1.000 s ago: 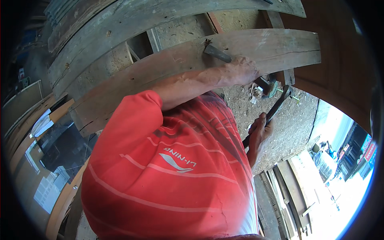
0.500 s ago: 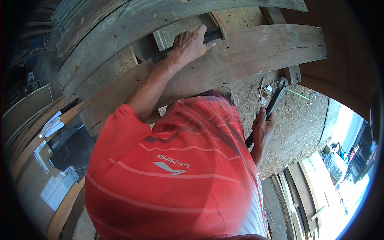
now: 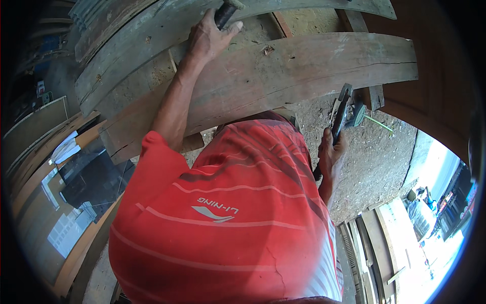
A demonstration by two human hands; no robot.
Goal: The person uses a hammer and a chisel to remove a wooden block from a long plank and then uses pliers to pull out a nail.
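My left hand (image 3: 208, 39) reaches up and grips a dark handle-like tool (image 3: 226, 10) against the upper curved grey plank (image 3: 142, 35). Most of that tool is cut off by the frame's top edge. Below it lies a wider curved wooden plank (image 3: 304, 66) with a long crack. My right hand (image 3: 331, 154) hangs low at my side, shut on the handle of a long dark hammer-like tool (image 3: 341, 109) whose head points up toward the plank's underside. My red striped shirt (image 3: 228, 218) fills the middle of the view.
A small green-tinted power tool (image 3: 357, 115) with a green cord lies on the sawdust-covered ground (image 3: 379, 162). Flat boards (image 3: 374, 243) are stacked at lower right. A glass-fronted wooden frame (image 3: 76, 192) stands at left, and a brown wooden panel (image 3: 445, 76) at right.
My left hand has moved with its dark tool from the lower plank's right part up and left to the upper plank. My right hand still holds its tool at my side.
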